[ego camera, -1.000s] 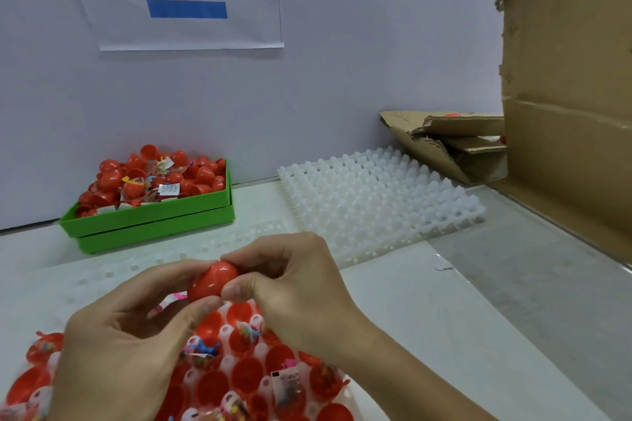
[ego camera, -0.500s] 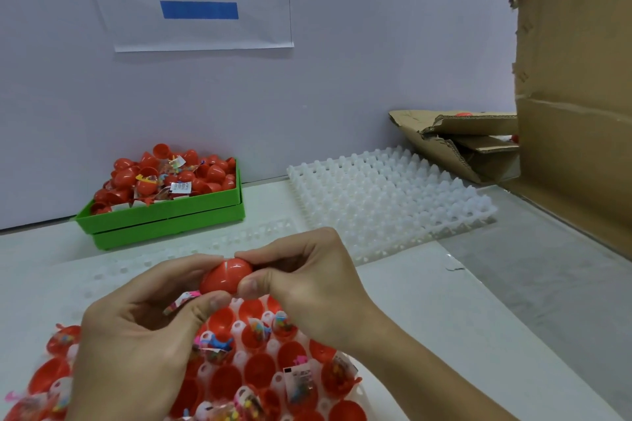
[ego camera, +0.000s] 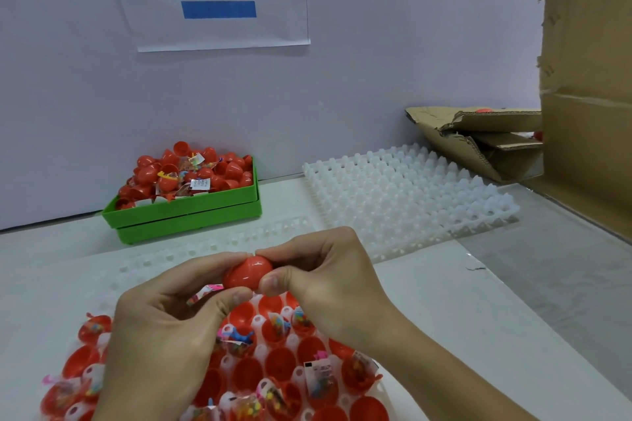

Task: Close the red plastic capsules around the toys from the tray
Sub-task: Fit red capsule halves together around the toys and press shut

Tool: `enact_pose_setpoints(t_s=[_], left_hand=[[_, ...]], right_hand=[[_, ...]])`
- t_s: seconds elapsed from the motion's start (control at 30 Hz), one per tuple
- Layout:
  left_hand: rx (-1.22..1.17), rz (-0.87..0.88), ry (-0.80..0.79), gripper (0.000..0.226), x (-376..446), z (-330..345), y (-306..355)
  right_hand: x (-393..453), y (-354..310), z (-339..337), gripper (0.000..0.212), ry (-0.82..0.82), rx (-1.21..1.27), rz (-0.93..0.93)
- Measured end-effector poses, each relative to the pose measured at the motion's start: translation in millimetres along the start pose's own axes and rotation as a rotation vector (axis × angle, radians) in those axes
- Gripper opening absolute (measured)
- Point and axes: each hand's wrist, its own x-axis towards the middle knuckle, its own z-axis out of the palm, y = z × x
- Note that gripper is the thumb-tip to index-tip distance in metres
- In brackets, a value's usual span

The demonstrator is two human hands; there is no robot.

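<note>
Now pinched from both sides: red capsule [ego camera: 248, 272], held above the near white tray [ego camera: 383, 390], halves pressed together, seam looking more fully shut than a second ago. Left hand [ego camera: 164, 328] gripping the left half with thumb and fingers; right hand [ego camera: 328, 280] gripping the right half likewise. Pink wrapper corner [ego camera: 205, 293] showing at the left palm, possibly caught in the seam. Judged: closure near complete. Open halves with toys [ego camera: 273, 328] waiting below; green bin [ego camera: 191, 212] of capsules well apart on the surface [ego camera: 461, 301].
</note>
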Motion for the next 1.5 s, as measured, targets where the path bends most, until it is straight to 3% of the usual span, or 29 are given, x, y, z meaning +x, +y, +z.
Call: enact_pose_setpoints(t_s=[0.4, 0.57, 0.67, 0.73, 0.87, 1.0, 1.07, 1.23, 1.5], left_hand=[[0.110, 0.000, 0.067, 0.048, -3, 5, 4], [0.491, 0.390, 0.053, 0.028, 0, 0, 3], [0.605, 0.519, 0.037, 0.035, 0, 2, 0], [0.469, 0.385, -0.004, 0.040, 1, 0, 2], [-0.120, -0.068, -0.103, 0.051, 8, -4, 2], [-0.613, -0.350, -0.234, 0.080, 8, 1, 5], [-0.609, -0.351, -0.191, 0.079, 7, 3, 5], [-0.495, -0.284, -0.110, 0.036, 2, 5, 6], [-0.440, -0.219, -0.078, 0.031, -1, 4, 5]], right_hand=[[-7, 3, 9, 0.024, -0.047, -0.056, -0.005], [-13, 0, 24, 0.018, -0.065, 0.004, -0.027], [-11, 4, 26, 0.005, -0.048, 0.042, 0.019], [-9, 6, 22, 0.011, -0.042, 0.120, 0.067], [-6, 2, 16, 0.015, -0.071, 0.249, 0.060], [-6, 1, 15, 0.024, -0.123, 0.275, 0.039], [-6, 1, 13, 0.024, -0.139, 0.256, 0.021], [-8, 4, 18, 0.024, -0.121, 0.210, -0.025], [-7, 5, 19, 0.024, -0.130, 0.237, -0.039]])
